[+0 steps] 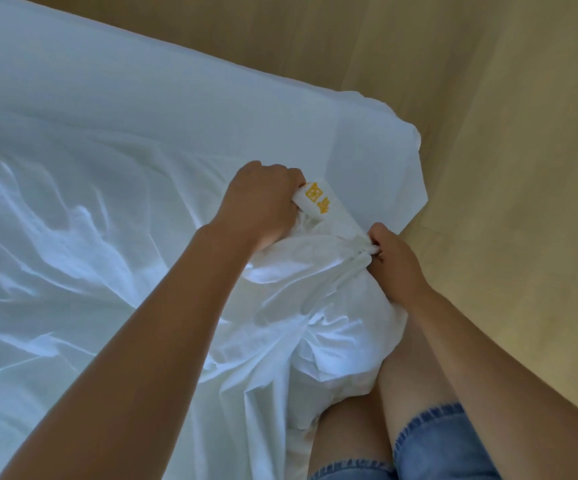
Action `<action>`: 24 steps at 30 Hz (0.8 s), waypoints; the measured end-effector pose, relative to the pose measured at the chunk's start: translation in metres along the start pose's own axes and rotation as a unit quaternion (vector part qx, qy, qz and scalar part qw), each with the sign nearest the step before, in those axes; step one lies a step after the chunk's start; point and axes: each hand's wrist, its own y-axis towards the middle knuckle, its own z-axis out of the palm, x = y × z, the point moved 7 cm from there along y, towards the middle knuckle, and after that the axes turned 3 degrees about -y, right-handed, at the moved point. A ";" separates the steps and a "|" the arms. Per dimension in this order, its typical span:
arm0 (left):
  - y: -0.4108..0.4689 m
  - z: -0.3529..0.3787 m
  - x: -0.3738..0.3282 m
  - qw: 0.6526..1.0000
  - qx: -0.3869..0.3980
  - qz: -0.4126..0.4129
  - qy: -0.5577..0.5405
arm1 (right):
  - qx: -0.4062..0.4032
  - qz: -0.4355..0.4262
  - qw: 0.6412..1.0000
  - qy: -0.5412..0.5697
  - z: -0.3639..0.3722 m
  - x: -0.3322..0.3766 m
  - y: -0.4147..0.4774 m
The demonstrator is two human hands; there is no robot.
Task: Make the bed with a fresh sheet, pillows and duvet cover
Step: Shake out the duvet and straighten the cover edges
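Observation:
A white sheet (pixel 83 258) lies rumpled across the bed and bunches up at the near corner by my legs. My left hand (pixel 263 202) grips a folded edge of the white fabric that carries a yellow embroidered mark (pixel 318 197). My right hand (pixel 394 258) pinches a gathered twist of the same fabric a little to the right and nearer to me. Between the two hands the cloth is pulled into tight folds. Beyond them, the bed corner (pixel 384 147) is wrapped in smooth white cloth.
A pale wooden floor (pixel 509 168) runs along the far side and the right of the bed. My knees and blue denim shorts (pixel 429 445) are pressed against the bed's near edge.

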 end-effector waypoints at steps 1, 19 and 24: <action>0.002 -0.002 -0.003 1.000 -0.013 0.003 0.014 | 0.020 -0.022 0.998 -0.057 -0.007 0.007 0.006; -0.076 0.038 -0.041 0.962 -0.167 -0.174 -0.124 | 0.277 0.048 0.914 0.292 -0.010 0.071 0.049; -0.061 0.040 -0.037 0.971 -0.040 -0.137 -0.192 | 0.172 0.039 0.980 0.094 -0.028 0.056 0.052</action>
